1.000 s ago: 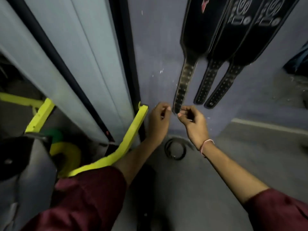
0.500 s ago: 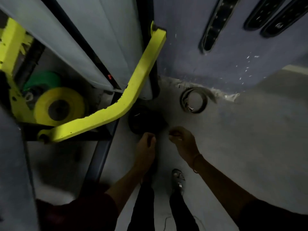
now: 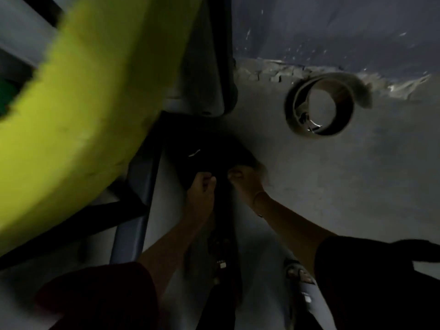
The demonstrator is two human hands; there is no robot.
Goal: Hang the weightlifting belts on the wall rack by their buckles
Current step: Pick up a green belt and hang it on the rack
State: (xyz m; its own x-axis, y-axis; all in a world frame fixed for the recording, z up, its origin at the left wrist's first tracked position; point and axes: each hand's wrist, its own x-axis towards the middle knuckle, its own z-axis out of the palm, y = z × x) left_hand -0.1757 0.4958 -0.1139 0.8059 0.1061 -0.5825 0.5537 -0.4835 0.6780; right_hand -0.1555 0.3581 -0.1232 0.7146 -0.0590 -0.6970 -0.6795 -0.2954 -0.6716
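A black weightlifting belt (image 3: 209, 151) lies rolled up on the grey floor beside a dark metal frame, hard to make out in the shadow. My left hand (image 3: 200, 189) curls its fingers on the belt's near left edge. My right hand (image 3: 245, 179) closes on its near right edge. A second belt, grey-brown and coiled (image 3: 319, 106), stands on the floor by the foot of the wall, with a metal buckle glinting inside the coil. The wall rack and the hanging belts are out of view.
A thick yellow machine arm (image 3: 78, 103) fills the left, very close to the camera. A dark blue frame bar (image 3: 135, 210) runs along the floor beside my left arm. My sandalled feet (image 3: 297, 275) stand below. The purple wall (image 3: 333, 27) meets the floor at a chipped edge.
The view dropped from the hanging belts to the floor. Both hands let go of the hanging strap and came down onto the black belt by the frame.
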